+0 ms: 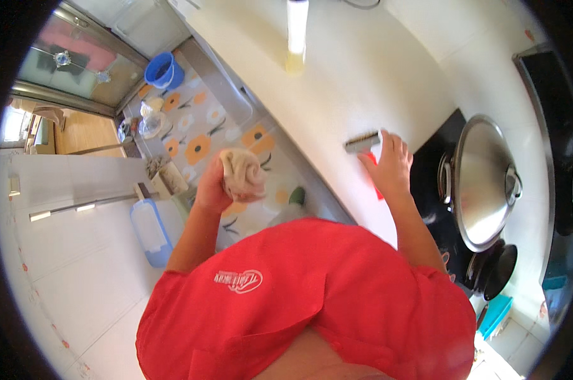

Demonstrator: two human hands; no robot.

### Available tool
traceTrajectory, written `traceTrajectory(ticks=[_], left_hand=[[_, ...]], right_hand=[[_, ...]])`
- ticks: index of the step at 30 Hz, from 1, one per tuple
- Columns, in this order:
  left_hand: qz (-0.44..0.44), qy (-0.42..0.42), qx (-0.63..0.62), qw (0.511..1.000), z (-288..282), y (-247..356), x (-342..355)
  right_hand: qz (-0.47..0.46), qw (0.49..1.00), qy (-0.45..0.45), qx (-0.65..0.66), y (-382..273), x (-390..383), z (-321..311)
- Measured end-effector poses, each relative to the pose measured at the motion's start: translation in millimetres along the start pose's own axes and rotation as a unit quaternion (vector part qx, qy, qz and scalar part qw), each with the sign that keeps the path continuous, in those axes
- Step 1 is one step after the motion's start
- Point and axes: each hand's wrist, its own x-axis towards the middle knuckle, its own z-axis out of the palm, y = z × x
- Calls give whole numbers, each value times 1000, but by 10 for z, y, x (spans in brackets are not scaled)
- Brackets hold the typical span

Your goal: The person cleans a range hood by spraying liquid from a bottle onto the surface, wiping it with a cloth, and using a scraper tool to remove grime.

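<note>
My left hand (214, 185) is closed around a bunched beige cloth (243, 174), held up over the floor to the left of the counter. On the pale countertop (337, 101) rests my right hand (393, 164), its fingers curled over a small red-and-white tool (377, 180). A grey strip-like head (360, 142) with a dark, rough far edge sticks out to the left of those fingers, lying against the counter. Whether it is a brush or a scraper I cannot make out, as my hand hides part of it.
Right of my right hand is a black stove (431, 201) bearing a large lidded steel wok (486, 183) and a black pan (500, 269). A clear bottle (296, 38) with yellowish contents stands farther back on the counter. A blue bucket (163, 71) sits on the patterned floor.
</note>
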Motion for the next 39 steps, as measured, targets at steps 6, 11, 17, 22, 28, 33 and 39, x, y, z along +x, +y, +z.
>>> traceTrajectory(ticks=[6, 11, 17, 22, 28, 33, 39], left_hand=[[36, 5, -56, 998, -253, -93, -4], [-9, 56, -160, 986, -223, -142, -160], [-17, -108, -116, 987, -336, -324, 30], [-46, -186, -74, 979, 155, -380, 310], [-81, -206, -58, 974, 1514, -691, 229], [-129, -272, -37, 953, 2264, -1324, -4], [-145, -289, -28, 946, 2963, -1739, -631]], right_hand=[[-178, 897, 238, 327, -992, 2224, -508], [-264, 779, 122, 556, -1383, 2857, -356], [-230, 823, 282, 435, -1212, 1812, -903], [-106, 692, 194, 687, -303, -277, -2459], [19, 650, 431, 625, 1300, -2112, -3158], [152, 622, 599, 480, 2554, -3024, -3524], [205, 640, 587, 451, 3356, -3611, -3642]])
